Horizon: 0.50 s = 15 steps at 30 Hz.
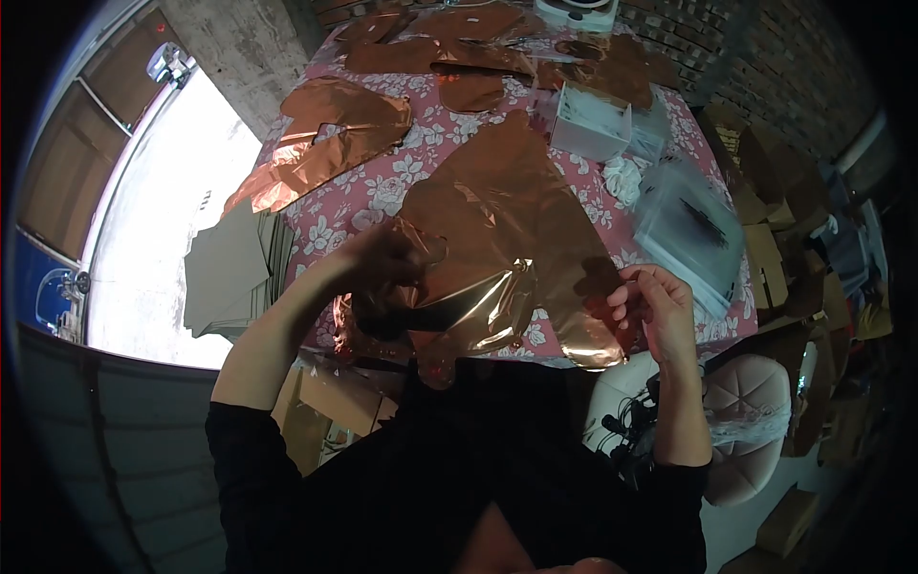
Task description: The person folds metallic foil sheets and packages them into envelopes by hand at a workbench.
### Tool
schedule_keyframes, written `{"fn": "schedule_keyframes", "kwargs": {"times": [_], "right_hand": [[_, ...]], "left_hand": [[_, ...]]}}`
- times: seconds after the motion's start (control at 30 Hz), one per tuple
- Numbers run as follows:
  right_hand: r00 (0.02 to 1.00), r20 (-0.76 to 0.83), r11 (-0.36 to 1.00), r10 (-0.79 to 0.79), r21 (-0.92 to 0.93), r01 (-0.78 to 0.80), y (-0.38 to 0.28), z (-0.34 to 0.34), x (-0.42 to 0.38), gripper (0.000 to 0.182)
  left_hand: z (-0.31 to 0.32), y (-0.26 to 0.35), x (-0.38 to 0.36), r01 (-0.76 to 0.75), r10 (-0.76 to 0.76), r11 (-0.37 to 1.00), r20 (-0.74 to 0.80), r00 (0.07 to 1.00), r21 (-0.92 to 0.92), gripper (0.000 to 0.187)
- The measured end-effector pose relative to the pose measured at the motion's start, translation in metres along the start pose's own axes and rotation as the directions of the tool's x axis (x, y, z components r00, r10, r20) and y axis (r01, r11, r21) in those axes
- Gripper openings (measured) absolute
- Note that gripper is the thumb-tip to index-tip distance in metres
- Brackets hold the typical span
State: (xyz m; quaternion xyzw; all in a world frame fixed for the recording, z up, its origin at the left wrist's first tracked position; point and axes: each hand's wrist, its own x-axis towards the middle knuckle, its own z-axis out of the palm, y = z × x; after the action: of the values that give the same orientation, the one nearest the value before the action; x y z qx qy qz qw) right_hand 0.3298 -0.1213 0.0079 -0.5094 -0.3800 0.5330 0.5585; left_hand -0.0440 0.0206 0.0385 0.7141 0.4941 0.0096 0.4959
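Observation:
A large flat copper-coloured foil balloon lies in front of me, creased and shiny along its near part. My left hand is in shadow at its left edge, with fingers bent and closed on the foil. At the right edge, my right hand has thumb and forefinger pinched together at the balloon's rim, the other fingers curled. Part of the balloon near my left hand is folded over, and its near end hangs at the table's front edge.
More copper foil balloons lie on the flowered tablecloth. A white box, clear plastic bags and grey-beige card sheets sit around. A padded chair and cardboard boxes stand at the right.

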Motion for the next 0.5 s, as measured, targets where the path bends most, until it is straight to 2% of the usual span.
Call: {"fn": "schedule_keyframes", "kwargs": {"times": [0.17,0.23,0.37,0.43,0.5], "right_hand": [[0.999,0.018,1.000,0.027,-0.008,-0.027,0.001,0.006,0.001,0.025],[0.999,0.029,1.000,0.027,-0.014,-0.026,0.002,0.007,0.001,0.025],[0.998,0.044,0.999,0.040,-0.010,-0.040,0.001,0.013,0.001,0.023],[0.998,0.049,0.999,0.028,-0.038,-0.026,0.005,0.017,0.002,0.023],[0.998,0.056,0.998,0.012,-0.066,-0.008,0.009,0.023,0.005,0.022]], "left_hand": [[0.000,0.000,0.000,0.042,-0.042,0.999,-0.004,0.999,-0.024,0.012],[0.000,-0.013,0.008,-0.037,0.036,0.999,-0.021,0.999,-0.023,0.012],[-0.001,-0.011,0.007,-0.024,0.024,1.000,-0.022,0.999,0.012,0.012],[-0.003,-0.009,0.007,0.028,-0.029,0.999,0.039,0.999,0.038,0.011],[0.000,-0.004,0.002,-0.006,0.006,1.000,0.002,1.000,0.001,0.012]]}}
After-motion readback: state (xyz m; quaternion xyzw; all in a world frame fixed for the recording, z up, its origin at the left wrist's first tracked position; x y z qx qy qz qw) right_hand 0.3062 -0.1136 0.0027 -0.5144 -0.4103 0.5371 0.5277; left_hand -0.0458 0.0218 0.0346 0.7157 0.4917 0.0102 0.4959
